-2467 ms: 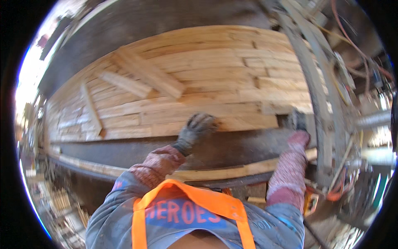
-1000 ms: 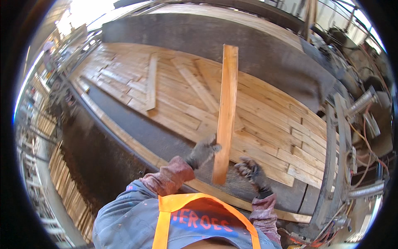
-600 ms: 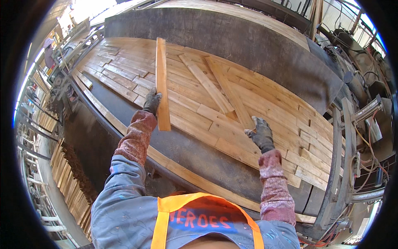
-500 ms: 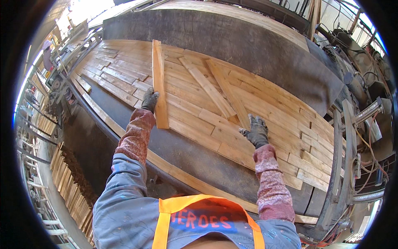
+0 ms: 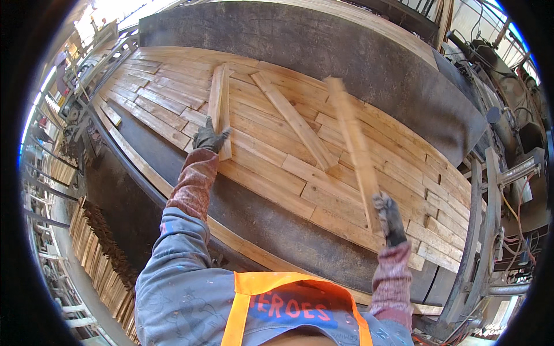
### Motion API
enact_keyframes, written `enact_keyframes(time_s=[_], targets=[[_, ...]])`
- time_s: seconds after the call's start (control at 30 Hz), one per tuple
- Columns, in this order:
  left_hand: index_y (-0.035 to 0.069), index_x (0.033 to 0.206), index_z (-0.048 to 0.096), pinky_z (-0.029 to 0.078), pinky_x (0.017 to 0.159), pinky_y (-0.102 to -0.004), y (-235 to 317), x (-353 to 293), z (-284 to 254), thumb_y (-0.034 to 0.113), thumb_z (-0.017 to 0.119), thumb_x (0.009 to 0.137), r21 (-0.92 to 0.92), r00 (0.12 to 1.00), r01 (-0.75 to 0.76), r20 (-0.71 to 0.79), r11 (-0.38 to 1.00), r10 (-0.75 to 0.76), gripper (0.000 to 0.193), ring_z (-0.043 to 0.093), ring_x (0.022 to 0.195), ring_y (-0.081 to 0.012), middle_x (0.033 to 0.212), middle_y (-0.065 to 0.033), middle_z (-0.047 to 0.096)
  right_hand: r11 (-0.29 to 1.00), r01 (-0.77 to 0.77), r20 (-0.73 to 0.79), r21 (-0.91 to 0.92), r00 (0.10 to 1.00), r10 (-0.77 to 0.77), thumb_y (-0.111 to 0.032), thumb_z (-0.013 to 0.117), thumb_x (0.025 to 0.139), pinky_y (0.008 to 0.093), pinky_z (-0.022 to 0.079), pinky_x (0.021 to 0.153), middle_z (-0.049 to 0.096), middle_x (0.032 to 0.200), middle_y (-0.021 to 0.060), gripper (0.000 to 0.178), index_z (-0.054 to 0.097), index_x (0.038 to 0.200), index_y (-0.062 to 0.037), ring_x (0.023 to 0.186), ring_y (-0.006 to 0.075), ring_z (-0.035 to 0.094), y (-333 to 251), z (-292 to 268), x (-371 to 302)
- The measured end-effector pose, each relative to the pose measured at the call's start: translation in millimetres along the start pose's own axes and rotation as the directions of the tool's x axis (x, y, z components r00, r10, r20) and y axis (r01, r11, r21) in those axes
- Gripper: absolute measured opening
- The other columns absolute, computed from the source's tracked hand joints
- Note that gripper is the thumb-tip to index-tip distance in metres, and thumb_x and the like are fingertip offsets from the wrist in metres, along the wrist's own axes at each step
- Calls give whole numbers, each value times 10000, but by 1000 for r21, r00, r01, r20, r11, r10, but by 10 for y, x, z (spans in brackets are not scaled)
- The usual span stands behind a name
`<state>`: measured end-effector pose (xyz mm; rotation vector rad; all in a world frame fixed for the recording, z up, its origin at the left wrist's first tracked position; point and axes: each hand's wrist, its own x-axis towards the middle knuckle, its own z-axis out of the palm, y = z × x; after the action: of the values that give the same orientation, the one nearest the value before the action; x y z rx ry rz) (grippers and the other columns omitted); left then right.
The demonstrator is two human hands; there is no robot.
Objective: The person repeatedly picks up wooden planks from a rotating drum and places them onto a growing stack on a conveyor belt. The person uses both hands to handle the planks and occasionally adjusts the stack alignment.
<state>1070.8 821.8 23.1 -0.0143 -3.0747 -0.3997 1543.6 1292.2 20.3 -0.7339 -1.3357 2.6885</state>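
Note:
My left hand (image 5: 211,137), in a dark work glove, rests with its fingers spread over the lower part of a wooden plank (image 5: 218,98). That plank lies across the rows of fitted boards (image 5: 271,153). On the right, my gloved right hand (image 5: 389,218) grips the near end of a second plank (image 5: 353,144), which is raised and smeared by motion. Between the two hands a third plank (image 5: 293,120) lies loose and slanted on top of the boards.
A dark metal sheet (image 5: 277,37) curves along the far side. Metal frame bars (image 5: 470,230) with cables and hoses stand at the right. Stacked wooden strips (image 5: 98,259) lie at the lower left, beyond the table's curved edge.
My right hand has taken hold of a slanted plank and swung it up and to the right. The plank at my left hand has tipped flatter, and those fingers have spread.

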Motion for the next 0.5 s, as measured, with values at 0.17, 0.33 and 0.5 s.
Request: enact_keyframes(time_s=[0.17,0.33,0.5], targets=[[142,1586,372,489,1032,-533,232,-269,-15,632,832,728,124,997,-82,-4,989,83,1091,617,1217,-438,1314,-232,643,855,-27,-128,518,986,109,-288,556,1071,208,502,573,591,988,164,259,546,1252,-103,676,102,529,508,-453,-1559],[112,1564,397,507,992,-493,250,114,39,522,790,753,87,969,-247,32,965,245,989,628,1165,-388,1287,-202,649,887,445,-615,-126,666,-422,-101,671,973,273,507,702,662,938,19,91,581,969,-105,770,100,584,1024,-877,-2877],[83,1541,423,526,951,-453,281,321,-134,412,747,779,-115,959,-262,84,958,272,891,639,1113,-338,1260,-171,656,897,262,-854,-355,299,-426,-244,733,924,346,576,646,711,966,44,293,683,1144,-57,742,171,672,407,-2118,-3274]])
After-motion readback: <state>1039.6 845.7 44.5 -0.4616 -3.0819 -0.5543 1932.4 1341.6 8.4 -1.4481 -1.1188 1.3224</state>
